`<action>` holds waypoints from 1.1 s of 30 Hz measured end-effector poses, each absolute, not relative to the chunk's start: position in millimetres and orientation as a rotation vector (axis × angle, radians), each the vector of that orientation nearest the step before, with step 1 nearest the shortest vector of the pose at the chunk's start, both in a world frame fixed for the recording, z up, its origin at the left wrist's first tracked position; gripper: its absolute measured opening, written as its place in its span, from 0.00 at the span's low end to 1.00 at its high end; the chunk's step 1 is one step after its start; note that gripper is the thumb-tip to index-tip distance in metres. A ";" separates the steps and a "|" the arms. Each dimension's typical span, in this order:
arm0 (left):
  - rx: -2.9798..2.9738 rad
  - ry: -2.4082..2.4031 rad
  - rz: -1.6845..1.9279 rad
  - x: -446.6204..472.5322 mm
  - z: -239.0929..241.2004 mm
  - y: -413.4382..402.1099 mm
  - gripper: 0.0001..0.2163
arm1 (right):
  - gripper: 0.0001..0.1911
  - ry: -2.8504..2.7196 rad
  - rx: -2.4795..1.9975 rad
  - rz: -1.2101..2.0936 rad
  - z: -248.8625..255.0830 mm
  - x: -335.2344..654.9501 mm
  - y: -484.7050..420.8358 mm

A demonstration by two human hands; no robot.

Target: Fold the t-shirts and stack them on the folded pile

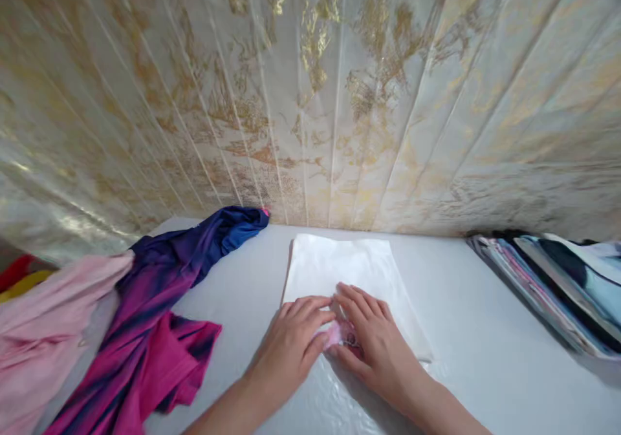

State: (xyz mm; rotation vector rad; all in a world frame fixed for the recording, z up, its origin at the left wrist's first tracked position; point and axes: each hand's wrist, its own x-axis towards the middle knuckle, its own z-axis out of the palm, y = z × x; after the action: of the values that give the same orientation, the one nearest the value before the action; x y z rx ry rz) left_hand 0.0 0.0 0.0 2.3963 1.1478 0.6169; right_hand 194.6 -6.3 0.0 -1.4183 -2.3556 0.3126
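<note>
A clear plastic bag with a white sheet inside (339,270) lies flat on the white table (480,344), its far end near the wall. My left hand (291,344) and my right hand (371,338) rest side by side on the bag's near end. Both hands have their fingers stretched out flat and pressed down. Between them a bit of pink fabric (334,335) shows under the fingertips. How much of the pink fabric is inside the bag I cannot tell.
A blue, purple and magenta garment (155,318) lies loose on the table's left side, next to a pale pink cloth (43,331). A stack of bagged folded items (557,286) sits at the right edge. A gold-patterned wall (310,99) stands right behind the table.
</note>
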 end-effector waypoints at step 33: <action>2.373 1.131 0.626 -1.8 9.5 -1.0 0.21 | 0.29 -2.350 -1.412 0.596 5.4 202.4 -4.4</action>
State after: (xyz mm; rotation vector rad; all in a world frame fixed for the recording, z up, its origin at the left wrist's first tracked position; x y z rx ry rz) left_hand -1.8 -1.0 9.5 2.3733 1.1306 0.6262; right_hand 202.4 -4.4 5.4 -1.4125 -2.3499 0.5961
